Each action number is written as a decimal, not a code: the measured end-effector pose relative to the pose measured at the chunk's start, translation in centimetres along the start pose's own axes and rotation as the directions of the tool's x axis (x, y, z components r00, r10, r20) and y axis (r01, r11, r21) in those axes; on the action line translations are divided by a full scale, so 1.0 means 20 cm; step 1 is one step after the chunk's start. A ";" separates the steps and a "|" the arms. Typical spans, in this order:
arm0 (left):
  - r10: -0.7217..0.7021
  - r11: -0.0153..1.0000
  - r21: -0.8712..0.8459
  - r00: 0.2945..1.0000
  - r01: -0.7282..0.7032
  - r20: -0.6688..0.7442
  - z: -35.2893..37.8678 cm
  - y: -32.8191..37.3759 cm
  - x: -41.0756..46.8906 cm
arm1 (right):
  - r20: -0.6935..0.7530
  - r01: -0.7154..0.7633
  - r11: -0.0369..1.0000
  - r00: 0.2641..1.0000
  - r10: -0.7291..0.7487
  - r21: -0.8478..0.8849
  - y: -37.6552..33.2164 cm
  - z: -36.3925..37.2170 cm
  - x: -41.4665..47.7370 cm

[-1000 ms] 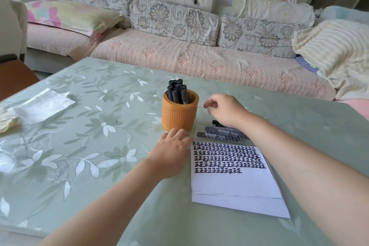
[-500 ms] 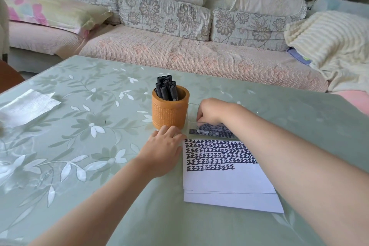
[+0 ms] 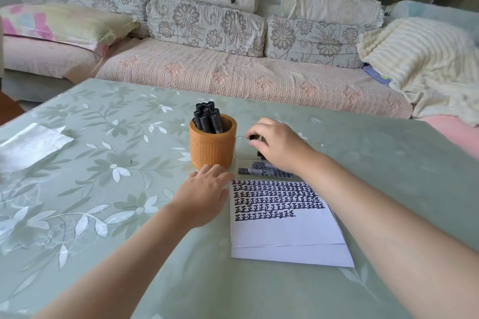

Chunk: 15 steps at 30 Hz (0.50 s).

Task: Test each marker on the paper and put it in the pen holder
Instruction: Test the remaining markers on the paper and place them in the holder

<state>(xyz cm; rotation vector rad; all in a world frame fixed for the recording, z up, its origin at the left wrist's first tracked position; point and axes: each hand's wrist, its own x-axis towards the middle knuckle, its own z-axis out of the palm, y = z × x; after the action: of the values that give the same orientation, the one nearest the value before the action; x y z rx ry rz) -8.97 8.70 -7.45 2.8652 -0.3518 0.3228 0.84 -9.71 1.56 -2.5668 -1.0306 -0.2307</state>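
Right fingers point(image 3: 255, 132) are curled tight and narrow, pinching a black marker point(image 3: 260, 155) of which only dark slivers show under the knuckles. The right hand point(image 3: 281, 149) hangs over a clear tray point(image 3: 239, 149) at 3 o'clock of the pen holder point(image 3: 213, 149). More loose markers point(image 3: 259, 170) lie flat at the tray's 6 o'clock edge. Over to the left hand point(image 3: 204, 194): its fingers are relaxed and close together, gripping nothing, palm down on the table point(image 3: 388, 163), fingertips point(image 3: 215, 169) touching the orange holder's base at its 6 o'clock. The holder stands upright with capped black markers point(image 3: 208, 118) bunched inside. The paper point(image 3: 285, 235), rows of dark test marks across its top half, lies just beside the left hand at 3 o'clock. A white tissue point(image 3: 31, 145) sits well apart at 9 o'clock, and a sofa point(image 3: 233, 77) runs along 12 o'clock.
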 end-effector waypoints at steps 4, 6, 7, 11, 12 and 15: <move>-0.017 1.000 -0.011 0.999 0.016 -0.042 -0.03 0.03 0.00 | -0.262 0.051 0.997 0.964 -0.035 0.054 0.00 -0.07 -0.16; -0.020 1.000 -0.008 0.997 0.019 -0.079 -0.03 0.05 0.01 | -0.355 0.048 0.997 0.935 -0.024 0.060 0.00 -0.09 -0.24; -0.022 1.000 -0.012 0.995 0.021 -0.098 -0.04 0.06 0.01 | -0.390 0.040 0.997 0.921 -0.011 0.065 0.00 -0.10 -0.28; -0.016 0.998 -0.056 0.977 0.004 -0.212 -0.08 0.14 0.03 | -0.491 -0.009 0.991 0.868 0.073 0.131 0.02 -0.12 -0.43; -0.006 0.998 -0.068 0.969 -0.011 -0.245 -0.09 0.17 0.03 | -0.502 -0.031 0.982 0.856 0.123 0.188 0.02 -0.11 -0.46; 0.012 0.997 -0.073 0.957 -0.034 -0.290 -0.11 0.22 0.04 | -0.407 -0.127 0.885 0.852 0.329 0.449 0.05 -0.04 -0.53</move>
<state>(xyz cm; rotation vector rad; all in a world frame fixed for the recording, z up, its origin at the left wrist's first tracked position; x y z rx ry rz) -9.78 4.98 -4.28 2.6860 -0.3330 0.7077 -6.14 -17.52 -0.96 -2.0723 -0.5065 -0.4931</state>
